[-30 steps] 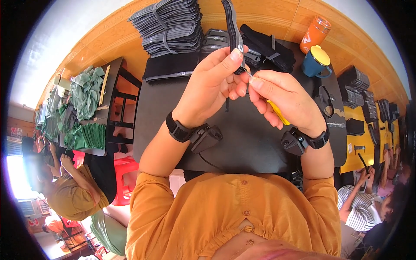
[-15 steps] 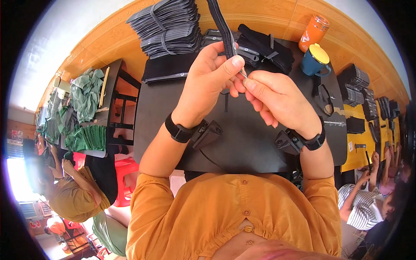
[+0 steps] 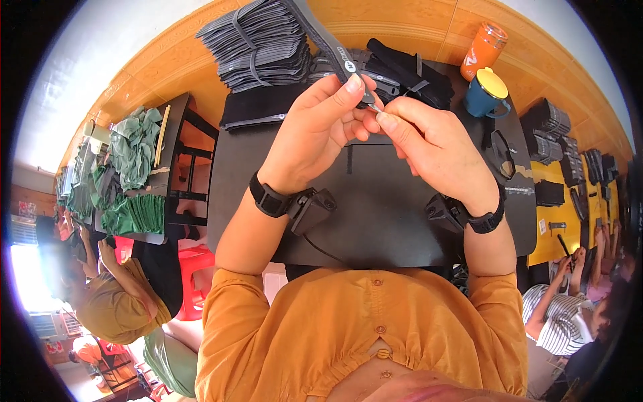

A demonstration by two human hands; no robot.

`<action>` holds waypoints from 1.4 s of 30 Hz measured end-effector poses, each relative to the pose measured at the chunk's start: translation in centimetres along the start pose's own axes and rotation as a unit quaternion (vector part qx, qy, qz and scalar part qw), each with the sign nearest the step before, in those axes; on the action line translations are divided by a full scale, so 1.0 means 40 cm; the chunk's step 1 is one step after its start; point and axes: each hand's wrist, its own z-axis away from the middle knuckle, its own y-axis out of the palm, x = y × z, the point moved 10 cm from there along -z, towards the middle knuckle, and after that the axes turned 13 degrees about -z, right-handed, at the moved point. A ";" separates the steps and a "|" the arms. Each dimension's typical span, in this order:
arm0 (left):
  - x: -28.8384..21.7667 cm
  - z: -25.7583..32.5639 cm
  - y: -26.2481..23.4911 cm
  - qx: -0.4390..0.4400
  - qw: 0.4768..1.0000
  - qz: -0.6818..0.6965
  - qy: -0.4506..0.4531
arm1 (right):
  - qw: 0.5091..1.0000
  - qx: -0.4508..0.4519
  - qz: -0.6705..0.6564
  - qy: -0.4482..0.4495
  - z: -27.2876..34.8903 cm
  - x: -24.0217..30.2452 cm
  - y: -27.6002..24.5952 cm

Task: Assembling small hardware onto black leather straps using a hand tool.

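Note:
A grey and black fabric strap (image 3: pixel 327 45) with a small white round mark runs up and left from my left hand (image 3: pixel 309 130). My left thumb and fingers are closed on its lower end. My right hand (image 3: pixel 445 144) pinches a thin, light-coloured metallic piece (image 3: pixel 376 108) against that end. Most of this piece is hidden in my fingers, so its kind cannot be made out. Both hands meet above the dark table (image 3: pixel 375 214). Each wrist wears a black band with a small black device.
Behind my hands are a tall tied stack of grey-black strips (image 3: pixel 258 47) and folded black bundles (image 3: pixel 415 77). A blue mug (image 3: pixel 483 97) with a yellow lid and an orange bottle (image 3: pixel 483 50) stand at the right rear. Other people sit at tables on both sides.
The strap has turned so its grey face with the white mark shows, and its upper part leans further left. My left hand has shifted slightly left; both hands keep their hold.

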 end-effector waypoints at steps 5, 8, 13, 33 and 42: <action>0.005 0.006 -0.001 -0.019 1.000 0.011 -0.007 | 1.000 -0.007 -0.007 -0.013 0.013 0.015 -0.005; 0.018 0.007 0.003 -0.006 0.999 0.034 -0.021 | 0.998 0.007 -0.056 0.035 0.018 0.010 0.003; 0.023 0.001 0.000 -0.014 0.999 0.026 -0.025 | 0.987 0.017 -0.108 0.119 0.018 -0.015 0.011; 0.008 0.012 -0.001 -0.061 0.996 -0.064 -0.009 | 0.991 -0.008 0.092 -0.101 0.016 0.052 -0.018; -0.016 0.072 0.038 -0.027 0.999 -0.025 0.005 | 0.996 0.039 -0.080 0.013 0.073 0.056 0.021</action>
